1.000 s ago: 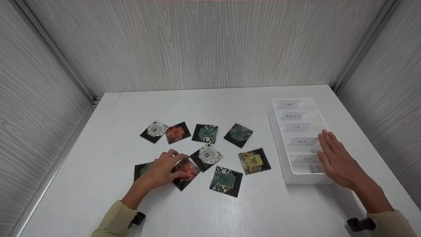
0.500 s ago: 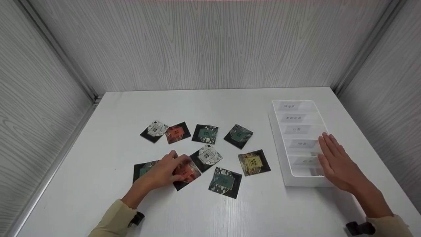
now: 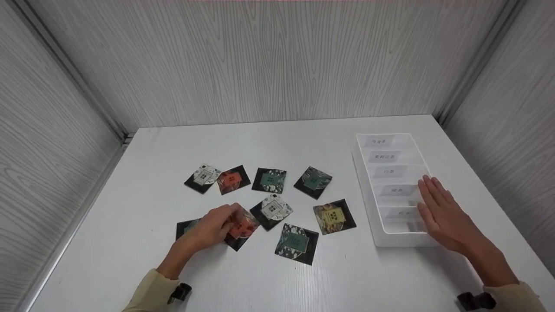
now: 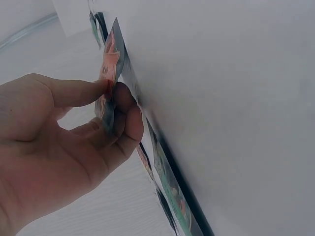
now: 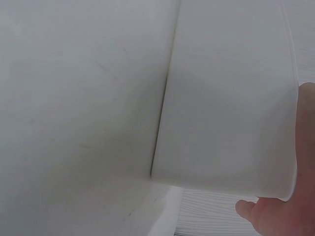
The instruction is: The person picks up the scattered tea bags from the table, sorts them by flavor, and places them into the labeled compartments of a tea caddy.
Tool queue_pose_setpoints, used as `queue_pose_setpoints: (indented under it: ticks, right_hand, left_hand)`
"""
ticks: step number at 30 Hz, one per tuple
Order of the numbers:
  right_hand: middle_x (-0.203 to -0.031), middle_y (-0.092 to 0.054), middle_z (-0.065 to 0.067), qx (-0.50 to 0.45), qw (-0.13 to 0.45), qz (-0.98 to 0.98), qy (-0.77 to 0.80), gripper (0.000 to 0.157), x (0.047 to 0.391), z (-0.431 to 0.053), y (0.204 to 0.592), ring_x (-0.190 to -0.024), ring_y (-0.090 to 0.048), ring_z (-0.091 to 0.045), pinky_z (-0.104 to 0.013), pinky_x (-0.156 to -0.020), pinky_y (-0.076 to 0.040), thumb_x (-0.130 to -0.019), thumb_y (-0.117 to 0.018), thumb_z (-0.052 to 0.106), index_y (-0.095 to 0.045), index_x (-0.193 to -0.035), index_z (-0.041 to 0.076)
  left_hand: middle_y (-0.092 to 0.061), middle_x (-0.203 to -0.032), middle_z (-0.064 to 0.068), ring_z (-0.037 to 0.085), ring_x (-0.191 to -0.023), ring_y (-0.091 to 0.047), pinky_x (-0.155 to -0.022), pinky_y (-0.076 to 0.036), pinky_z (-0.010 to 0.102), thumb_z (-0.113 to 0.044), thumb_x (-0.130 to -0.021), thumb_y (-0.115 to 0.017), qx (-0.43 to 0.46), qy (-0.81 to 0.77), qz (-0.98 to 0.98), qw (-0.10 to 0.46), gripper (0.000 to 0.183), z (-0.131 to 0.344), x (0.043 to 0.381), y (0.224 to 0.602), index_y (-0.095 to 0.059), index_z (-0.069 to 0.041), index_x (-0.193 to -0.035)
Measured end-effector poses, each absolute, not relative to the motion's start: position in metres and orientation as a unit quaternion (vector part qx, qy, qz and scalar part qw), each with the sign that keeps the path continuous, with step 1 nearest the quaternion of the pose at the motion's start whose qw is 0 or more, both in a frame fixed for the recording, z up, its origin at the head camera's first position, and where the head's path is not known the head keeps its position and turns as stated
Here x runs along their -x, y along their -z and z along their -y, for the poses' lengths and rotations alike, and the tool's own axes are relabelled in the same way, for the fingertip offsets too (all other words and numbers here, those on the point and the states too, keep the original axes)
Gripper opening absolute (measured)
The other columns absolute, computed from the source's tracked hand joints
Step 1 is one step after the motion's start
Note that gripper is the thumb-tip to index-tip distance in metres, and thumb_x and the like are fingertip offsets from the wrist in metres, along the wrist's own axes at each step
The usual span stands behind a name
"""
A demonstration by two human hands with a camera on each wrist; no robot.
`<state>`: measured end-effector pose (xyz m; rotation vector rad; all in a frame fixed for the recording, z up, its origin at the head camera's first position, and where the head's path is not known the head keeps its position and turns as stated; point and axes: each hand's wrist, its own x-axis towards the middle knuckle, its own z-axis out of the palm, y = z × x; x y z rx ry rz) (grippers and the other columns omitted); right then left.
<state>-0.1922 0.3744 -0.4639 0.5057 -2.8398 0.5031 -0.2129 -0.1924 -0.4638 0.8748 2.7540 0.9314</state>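
My left hand pinches an orange-and-black tea sachet between thumb and fingers at the front left of the group. In the left wrist view the sachet stands tilted up off the white table. Partly covered by that hand and wrist lies a green-and-black sachet. My right hand rests with straight fingers along the right rim of a white box with labelled compartments. The right wrist view shows the box's plain outer wall beside part of the hand.
More sachets lie flat on the table: white ones, an orange one, green ones and a yellow one. Wood-grain panels wall the table at the back and sides.
My left fingers have closed on the orange sachet and drawn it slightly left, its edge lifting. The right hand stays at the box rim. The whole head view shifts a little.
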Motion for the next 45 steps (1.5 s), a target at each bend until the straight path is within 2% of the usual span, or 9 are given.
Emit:
queue_pose_setpoints:
  ticks: [3, 9, 15, 19, 24, 26, 31, 37, 45]
  right_hand:
    - [-0.167, -0.016, -0.026, -0.172, 0.104, 0.964, -0.175, 0.06, 0.191, -0.375, 0.465, -0.156, -0.006, -0.037, -0.041, -0.125, 0.002, -0.112, -0.036, 0.025, -0.018, -0.161, -0.005]
    - [-0.167, -0.016, -0.027, -0.176, 0.104, 0.963, -0.178, 0.06, 0.192, -0.373, 0.466, -0.156, -0.006, -0.037, -0.04, -0.125, 0.002, -0.112, -0.035, 0.025, -0.018, -0.161, -0.005]
    - [-0.167, -0.016, -0.027, -0.177, 0.105, 0.963, -0.173, 0.06, 0.191, -0.374, 0.464, -0.156, -0.007, -0.038, -0.038, -0.124, 0.003, -0.112, -0.035, 0.025, -0.018, -0.16, -0.005]
    - [-0.167, -0.015, -0.026, -0.175, 0.101, 0.964, -0.175, 0.06, 0.192, -0.375, 0.463, -0.156, -0.006, -0.037, -0.039, -0.124, 0.003, -0.112, -0.035, 0.025, -0.017, -0.161, -0.004]
    - [-0.167, -0.015, -0.026, -0.179, 0.11, 0.962, -0.174, 0.06, 0.194, -0.375, 0.464, -0.156, -0.005, -0.037, -0.036, -0.124, 0.003, -0.112, -0.035, 0.024, -0.018, -0.161, -0.005]
    - [-0.167, -0.015, -0.026, -0.182, 0.113, 0.961, -0.173, 0.06, 0.194, -0.375, 0.465, -0.156, -0.005, -0.037, -0.034, -0.124, 0.004, -0.111, -0.035, 0.024, -0.018, -0.161, -0.005]
    - [-0.167, -0.016, -0.026, -0.183, 0.115, 0.961, -0.173, 0.059, 0.192, -0.376, 0.467, -0.156, -0.006, -0.037, -0.03, -0.123, 0.005, -0.111, -0.036, 0.023, -0.019, -0.16, -0.005]
    - [-0.167, -0.016, -0.025, -0.177, 0.11, 0.961, -0.182, 0.059, 0.188, -0.378, 0.469, -0.157, -0.005, -0.035, -0.026, -0.122, 0.005, -0.111, -0.037, 0.023, -0.019, -0.161, -0.004]
    - [-0.167, -0.015, -0.025, -0.18, 0.109, 0.961, -0.177, 0.06, 0.192, -0.377, 0.467, -0.157, -0.005, -0.035, -0.028, -0.122, 0.005, -0.111, -0.036, 0.023, -0.018, -0.161, -0.004]
  left_hand:
    - [-0.064, -0.099, 0.005, 0.017, -0.086, -0.052, -0.075, -0.048, 0.033, 0.013, -0.095, -0.058, -0.279, -0.32, -0.904, 0.056, 0.023, 0.194, 0.214, 0.463, -0.063, -0.006, -0.108]
    - [-0.068, -0.106, 0.006, 0.018, -0.09, -0.057, -0.078, -0.052, 0.036, 0.014, -0.093, -0.061, -0.269, -0.343, -0.899, 0.052, 0.029, 0.199, 0.213, 0.459, -0.066, -0.006, -0.114]
    - [-0.068, -0.107, 0.006, 0.019, -0.09, -0.061, -0.074, -0.052, 0.031, 0.012, -0.095, -0.059, -0.266, -0.377, -0.886, 0.052, 0.029, 0.2, 0.213, 0.456, -0.066, -0.008, -0.115]
    - [-0.068, -0.116, 0.006, 0.021, -0.091, -0.059, -0.072, -0.05, 0.031, 0.014, -0.094, -0.057, -0.268, -0.4, -0.876, 0.028, 0.037, 0.199, 0.216, 0.457, -0.065, -0.008, -0.123]
    - [-0.065, -0.129, 0.007, 0.022, -0.103, -0.06, -0.082, -0.05, 0.035, 0.018, -0.092, -0.057, -0.28, -0.403, -0.871, -0.002, 0.047, 0.197, 0.217, 0.46, -0.065, -0.008, -0.13]
    - [-0.065, -0.128, 0.007, 0.023, -0.104, -0.061, -0.083, -0.051, 0.036, 0.018, -0.091, -0.058, -0.279, -0.407, -0.87, -0.01, 0.047, 0.196, 0.217, 0.461, -0.066, -0.008, -0.129]
    - [-0.066, -0.122, 0.009, 0.025, -0.096, -0.062, -0.074, -0.052, 0.033, 0.016, -0.09, -0.062, -0.254, -0.424, -0.869, -0.021, 0.044, 0.194, 0.219, 0.463, -0.068, -0.008, -0.125]
    - [-0.065, -0.126, 0.009, 0.027, -0.108, -0.064, -0.082, -0.055, 0.035, 0.012, -0.092, -0.065, -0.216, -0.475, -0.852, -0.028, 0.038, 0.188, 0.224, 0.461, -0.069, -0.008, -0.124]
    - [-0.065, -0.128, 0.01, 0.028, -0.112, -0.065, -0.093, -0.055, 0.035, 0.006, -0.093, -0.07, -0.163, -0.569, -0.805, -0.053, 0.036, 0.18, 0.225, 0.459, -0.069, -0.007, -0.127]
